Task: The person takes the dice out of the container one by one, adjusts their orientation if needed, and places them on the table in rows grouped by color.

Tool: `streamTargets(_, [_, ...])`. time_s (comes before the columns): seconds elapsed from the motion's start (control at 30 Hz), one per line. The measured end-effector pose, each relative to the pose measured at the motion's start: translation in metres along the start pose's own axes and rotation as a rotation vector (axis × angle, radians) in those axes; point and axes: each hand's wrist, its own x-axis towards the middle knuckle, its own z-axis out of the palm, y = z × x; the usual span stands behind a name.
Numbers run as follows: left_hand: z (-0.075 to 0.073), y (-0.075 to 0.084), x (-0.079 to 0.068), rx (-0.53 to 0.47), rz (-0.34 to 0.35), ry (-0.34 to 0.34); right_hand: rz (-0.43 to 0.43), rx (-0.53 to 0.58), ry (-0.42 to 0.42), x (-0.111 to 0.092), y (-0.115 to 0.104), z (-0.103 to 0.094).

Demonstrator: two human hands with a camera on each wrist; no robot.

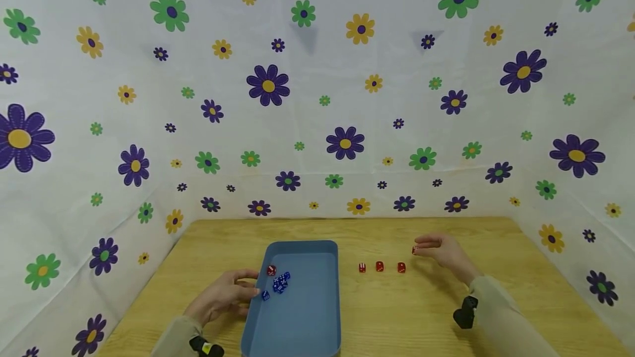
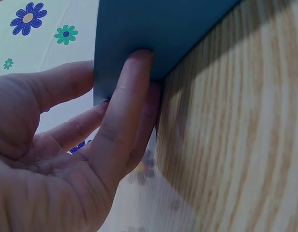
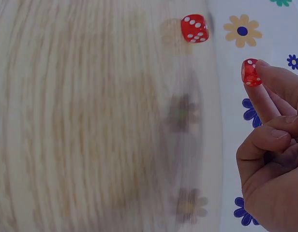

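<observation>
My left hand (image 1: 225, 293) holds the left wall of a shallow blue tray (image 1: 302, 318). In the left wrist view its fingers (image 2: 122, 104) lie against the tray's outer side, and the thumb reaches over the rim, its tip hidden. My right hand (image 1: 446, 255) pinches a red die (image 3: 251, 72) between thumb and fingertip, the other fingers curled in. To its left on the table stand three red dice in a row: one (image 1: 362, 268), another (image 1: 379, 266) and the nearest (image 1: 401, 267). Inside the tray are a red die (image 1: 271, 270) and several blue dice (image 1: 280, 284).
The wooden table (image 1: 392, 318) reaches back to a white cloth (image 1: 307, 191) printed with flowers, which hangs behind and along both sides. Black straps with small devices sit on both wrists, one device (image 1: 465, 313) beneath the right sleeve.
</observation>
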Motion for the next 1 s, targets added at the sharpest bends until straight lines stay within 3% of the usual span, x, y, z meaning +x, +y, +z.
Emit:
streamTargets(0.17, [-0.001, -0.006, -0.001, -0.006, 0.009, -0.018, -0.022, -0.057, -0.014, -0.003, 0.011, 0.0])
streamTargets(0.33, [0.0, -0.009, -0.003, -0.017, 0.006, -0.031, 0.013, -0.076, -0.053, -0.004, 0.022, -0.001])
streamTargets(0.63, [-0.003, -0.002, 0.0, -0.034, 0.037, -0.046, -0.012, -0.112, -0.1, 0.003, 0.032, -0.011])
streamTargets(1.0, [-0.001, -0.002, -0.002, -0.022, 0.01, -0.017, -0.06, -0.064, -0.195, 0.001, 0.037, -0.016])
